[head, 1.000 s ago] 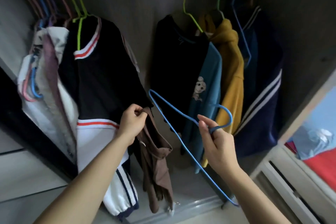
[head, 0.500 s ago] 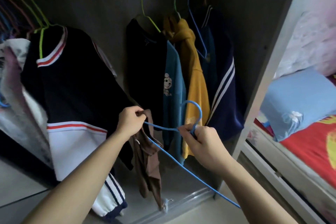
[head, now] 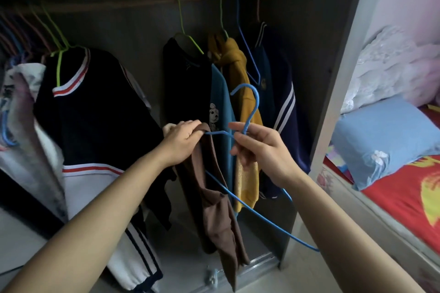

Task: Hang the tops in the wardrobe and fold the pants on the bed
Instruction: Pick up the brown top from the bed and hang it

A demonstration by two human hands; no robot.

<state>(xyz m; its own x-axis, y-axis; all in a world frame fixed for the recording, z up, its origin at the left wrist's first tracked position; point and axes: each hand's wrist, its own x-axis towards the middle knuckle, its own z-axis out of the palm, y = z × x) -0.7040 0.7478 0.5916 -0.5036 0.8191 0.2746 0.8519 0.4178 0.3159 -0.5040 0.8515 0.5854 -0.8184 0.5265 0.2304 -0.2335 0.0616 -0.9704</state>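
Note:
A brown top (head: 214, 209) hangs limp in front of the open wardrobe, pinched at its upper edge by my left hand (head: 182, 141). My right hand (head: 259, 152) grips a blue wire hanger (head: 252, 112) at the neck, hook upright. One hanger arm reaches left into the brown top's opening beside my left fingers. The other arm slants down to the right past my wrist. Above, the wooden rail (head: 147, 2) carries several hung tops.
On the rail hang a black jacket with red-white trim (head: 95, 107) at left, then a black-and-teal shirt (head: 190, 93), a mustard hoodie (head: 240, 74) and a navy striped jacket (head: 281, 102). The wardrobe side panel (head: 342, 78) stands right; beyond it a bed with a blue pillow (head: 381, 138) and red sheet (head: 400, 197).
The view has swung right and down, showing more of the bed. My right hand turned the hanger's hook upright and brought one arm to the brown top's opening.

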